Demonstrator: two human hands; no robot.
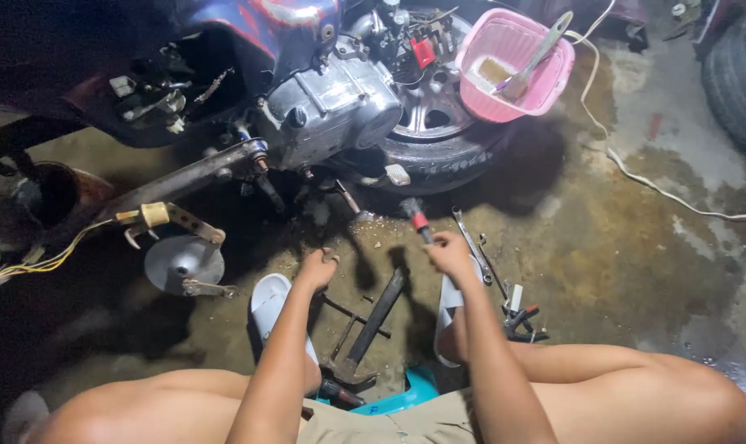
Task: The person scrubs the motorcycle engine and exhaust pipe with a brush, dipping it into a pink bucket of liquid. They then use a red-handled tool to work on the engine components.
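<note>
While I sit low with both knees spread, the motorcycle lies across the far side of the concrete floor point(636, 214), which is stained and wet in patches.

Far left: dark round container point(56, 191), partly in shadow. Yellow wires point(40, 263) run from the left edge toward a small cream connector point(154, 214). Just right of it, a round grey metal disc point(182, 261) lies flat on the floor beneath a grey metal arm point(184, 177) of the bike.

Left hand point(317, 268): closed, fingers curled around something small and dark; I cannot tell what it is. It sits over my white sandal point(270, 302).

Centre, far: silver engine case point(332, 103), with the wheel and tyre point(439, 156) just to its right. Centre, near: long dark metal bar point(377, 316) lying on the floor between my feet, blue stool edge point(406, 395) below it.

Right hand point(451, 253): gripping a tool with a red and black handle point(417, 218), the tool pointing away from me toward the tyre.

Right of that hand: open-end wrench point(470, 240) on the floor, more small tools point(517, 316) nearer to me beside my right foot.

Far right: pink plastic basket point(513, 66) resting on the wheel, a brush point(533, 62) inside it. White cord point(661, 191) trails across the floor to the right edge. Second black tyre point(739, 78) at the far right corner.
</note>
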